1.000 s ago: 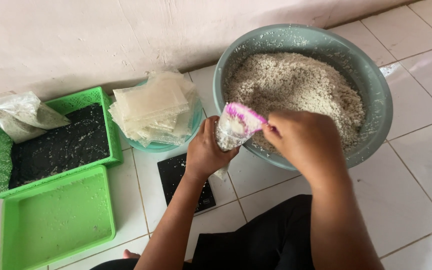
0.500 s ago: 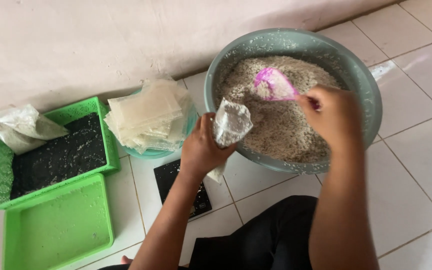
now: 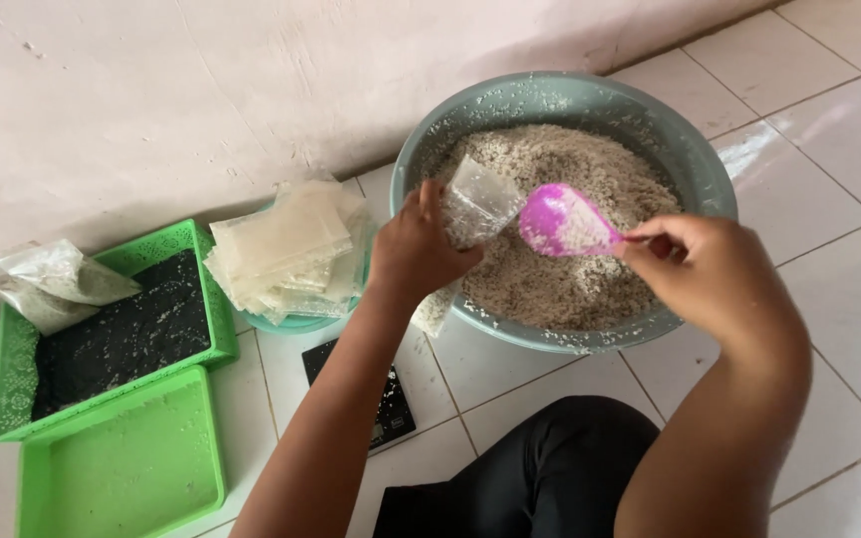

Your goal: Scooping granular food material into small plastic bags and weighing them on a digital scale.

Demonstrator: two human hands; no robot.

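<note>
My left hand [image 3: 413,249] grips a small clear plastic bag [image 3: 478,199] and holds it over the near-left rim of a large grey basin [image 3: 695,164] filled with pale grain [image 3: 550,279]. My right hand [image 3: 705,274] holds a pink plastic scoop [image 3: 562,223] by its handle. The scoop carries grain and its bowl sits right beside the bag's mouth, above the grain. Part of the bag hangs below my left hand, over the basin's edge.
A stack of empty clear bags [image 3: 286,249] lies in a teal bowl left of the basin. A black scale [image 3: 386,403] sits on the floor tiles under my left arm. Two green trays [image 3: 122,468] and filled bags [image 3: 52,284] are at far left by the wall.
My right hand dipped the scoop into the grain, then brought it back loaded to the bag's mouth. My left hand kept hold of the bag and shifted it over the basin.
</note>
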